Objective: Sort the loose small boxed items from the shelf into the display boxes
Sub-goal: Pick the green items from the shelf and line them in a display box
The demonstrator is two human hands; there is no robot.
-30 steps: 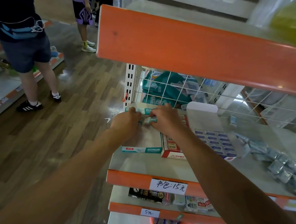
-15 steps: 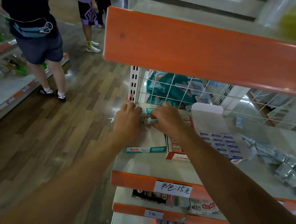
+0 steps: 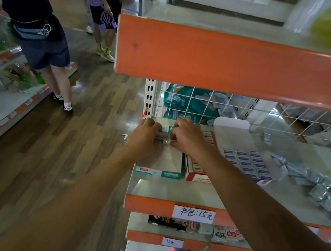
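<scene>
Head view: the job looks partly done, with a fair amount left. On the shelf [image 3: 174, 189] three display boxes stand side by side. The right one, the blue-labelled display box [image 3: 246, 164], is packed with neat rows. The red display box [image 3: 195, 172] beside it holds items too, though the right forearm hides much of it. The teal display box [image 3: 162, 162] at the left shows a bare floor across its near half, so it has most room to fill.

The left hand [image 3: 145, 137] and right hand [image 3: 188, 138] are close together over the far end of that teal box. Their fingers are curled down, squeezing a short row of small boxes [image 3: 164, 140] between them — apparently setting them in. Whether the row already rests on the box floor I cannot tell.

What is left lies to the right: a loose pile [image 3: 321, 188] of wrapped small boxes, well apart from the hands, and a stray one [image 3: 267, 137] farther back by the wire grid [image 3: 204, 100].
</scene>
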